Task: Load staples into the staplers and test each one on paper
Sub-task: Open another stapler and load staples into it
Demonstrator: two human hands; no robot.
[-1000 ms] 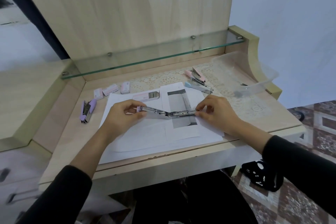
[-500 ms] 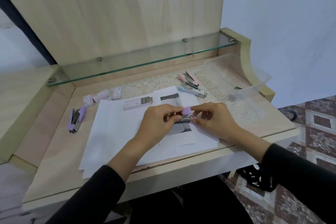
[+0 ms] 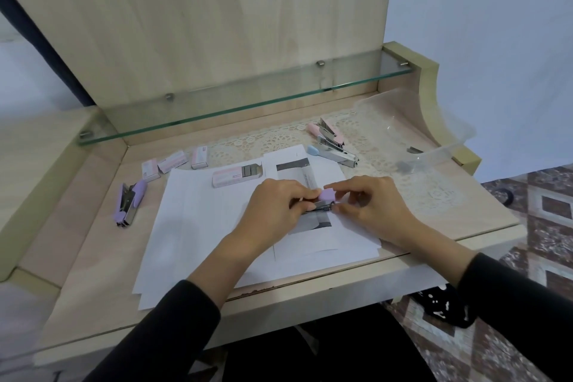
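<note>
Both left hand and right hand pinch the lilac stapler, just folded shut: loaded, I judge, ready for testing.

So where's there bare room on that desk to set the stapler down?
For the held stapler: bare desk front-left, below the purple stapler; lace mat between right hand and clear tub. Crowded: staple boxes, pink stapler, blue stapler along the back.

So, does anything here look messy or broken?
Nothing broken or spilled. The staple box on the paper lies open, staples poking out; the sheets are fanned unevenly. The left hand and right hand hold one purple stapler.
</note>
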